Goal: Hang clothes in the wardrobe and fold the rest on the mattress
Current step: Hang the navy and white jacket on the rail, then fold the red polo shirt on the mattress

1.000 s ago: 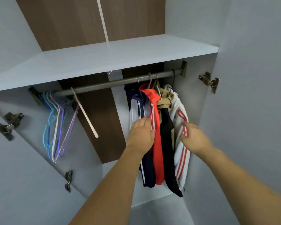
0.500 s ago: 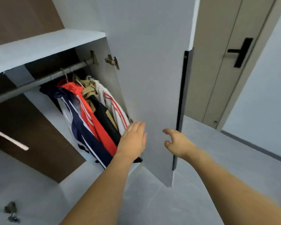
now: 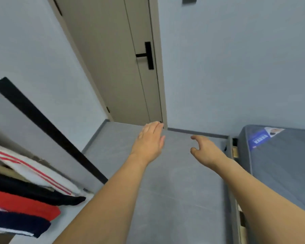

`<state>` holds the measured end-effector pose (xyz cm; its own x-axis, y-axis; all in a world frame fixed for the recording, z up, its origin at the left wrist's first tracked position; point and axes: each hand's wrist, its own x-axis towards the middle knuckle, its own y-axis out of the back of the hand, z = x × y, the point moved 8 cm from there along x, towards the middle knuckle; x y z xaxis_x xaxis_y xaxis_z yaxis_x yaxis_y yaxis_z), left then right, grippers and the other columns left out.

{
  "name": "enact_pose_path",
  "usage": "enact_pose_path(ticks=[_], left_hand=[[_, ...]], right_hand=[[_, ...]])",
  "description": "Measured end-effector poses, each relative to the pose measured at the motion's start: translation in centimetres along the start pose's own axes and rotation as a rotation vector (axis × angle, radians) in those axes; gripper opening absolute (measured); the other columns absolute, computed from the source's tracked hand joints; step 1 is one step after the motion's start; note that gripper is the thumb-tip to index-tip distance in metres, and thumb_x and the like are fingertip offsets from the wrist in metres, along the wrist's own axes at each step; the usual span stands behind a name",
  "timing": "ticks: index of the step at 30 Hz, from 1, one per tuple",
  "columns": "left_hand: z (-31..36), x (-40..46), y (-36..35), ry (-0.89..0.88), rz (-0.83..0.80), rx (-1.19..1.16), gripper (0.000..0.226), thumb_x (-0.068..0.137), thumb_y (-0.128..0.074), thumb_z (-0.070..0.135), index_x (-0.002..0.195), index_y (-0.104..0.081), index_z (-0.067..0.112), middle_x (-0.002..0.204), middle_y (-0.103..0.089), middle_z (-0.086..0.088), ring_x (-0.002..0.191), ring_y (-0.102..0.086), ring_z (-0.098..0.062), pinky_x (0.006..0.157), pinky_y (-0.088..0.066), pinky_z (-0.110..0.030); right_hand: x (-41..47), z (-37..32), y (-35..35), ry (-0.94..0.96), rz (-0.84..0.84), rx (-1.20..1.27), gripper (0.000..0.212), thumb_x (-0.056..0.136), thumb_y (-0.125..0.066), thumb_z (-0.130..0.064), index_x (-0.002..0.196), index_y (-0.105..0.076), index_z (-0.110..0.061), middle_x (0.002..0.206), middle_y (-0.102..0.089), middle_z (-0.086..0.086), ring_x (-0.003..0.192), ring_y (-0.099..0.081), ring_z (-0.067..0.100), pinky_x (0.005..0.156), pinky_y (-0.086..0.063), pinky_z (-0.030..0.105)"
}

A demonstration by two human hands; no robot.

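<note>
Both hands hang in the air over the bare grey floor (image 3: pixel 174 199), holding nothing. The left hand (image 3: pixel 151 140) is flat, its fingers straight and close together; the right hand (image 3: pixel 205 150) has its fingers loosely curled and apart, thumb out, clamped on no cloth.

The task's things sit at opposite edges of the view. Four hanging garments show at the left edge, inside the wardrobe beside its open grey door with the black edge strip (image 3: pixel 48 124): a white garment with red stripes (image 3: pixel 35 170), a black one (image 3: pixel 33 191), a red one (image 3: pixel 21 205) and a navy one with white trim (image 3: pixel 16 224). A scrap of tan cloth between them may be a fifth; I cannot tell. The grey-blue mattress with a blue label (image 3: pixel 280 164) lies at the right edge, and no clothes show on the part in view.

One closed beige room door with a black lever handle (image 3: pixel 123 59) stands ahead.

The likely risk: the open wardrobe door juts into the walkway close to the left forearm, so a quick turn toward the mattress could knock it. The view is also blurred and swinging, so a reach made now could miss its mark.
</note>
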<state>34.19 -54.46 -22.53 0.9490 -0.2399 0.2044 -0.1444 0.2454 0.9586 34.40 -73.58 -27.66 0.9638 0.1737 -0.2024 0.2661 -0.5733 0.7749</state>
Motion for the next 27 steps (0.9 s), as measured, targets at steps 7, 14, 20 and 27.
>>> enact_pose_path(ticks=[7,14,20,27], left_hand=[[8.4,14.2,-7.1,-0.186,-0.105,-0.043,0.045,0.102,-0.049,0.023,0.141,-0.045,0.002,0.145,-0.047,-0.014,0.134,-0.041,-0.031,0.117,-0.025,-0.037],[26.2,27.4,-15.6,-0.440,-0.245,-0.142,0.048,0.104,-0.043,0.027,0.147,-0.039,0.006,0.151,-0.041,-0.012,0.139,-0.036,-0.028,0.118,-0.025,-0.036],[39.0,35.9,-22.6,-0.582,-0.312,-0.125,0.048,0.103,-0.045,0.026,0.147,-0.040,0.005,0.151,-0.042,-0.013,0.139,-0.037,-0.028,0.117,-0.025,-0.035],[50.7,43.2,-29.8,-0.719,-0.415,-0.108,0.045,0.101,-0.048,0.022,0.143,-0.045,0.006,0.146,-0.046,-0.012,0.133,-0.042,-0.030,0.113,-0.029,-0.035]], right_hand=[[4.0,12.5,9.1,-0.179,0.172,0.106,0.054,0.093,-0.052,-0.016,0.146,-0.040,-0.008,0.150,-0.041,0.010,0.137,-0.039,0.024,0.112,-0.030,0.031],[4.1,28.8,18.4,-0.435,0.333,0.191,0.052,0.093,-0.051,-0.011,0.143,-0.043,-0.007,0.148,-0.044,0.011,0.136,-0.041,0.025,0.108,-0.032,0.030],[4.9,42.2,24.9,-0.565,0.453,0.267,0.053,0.094,-0.051,-0.012,0.146,-0.040,-0.008,0.152,-0.039,0.010,0.139,-0.037,0.024,0.110,-0.028,0.028],[4.3,54.2,30.2,-0.736,0.530,0.349,0.053,0.094,-0.052,-0.011,0.146,-0.040,-0.008,0.152,-0.039,0.011,0.140,-0.036,0.025,0.112,-0.027,0.030]])
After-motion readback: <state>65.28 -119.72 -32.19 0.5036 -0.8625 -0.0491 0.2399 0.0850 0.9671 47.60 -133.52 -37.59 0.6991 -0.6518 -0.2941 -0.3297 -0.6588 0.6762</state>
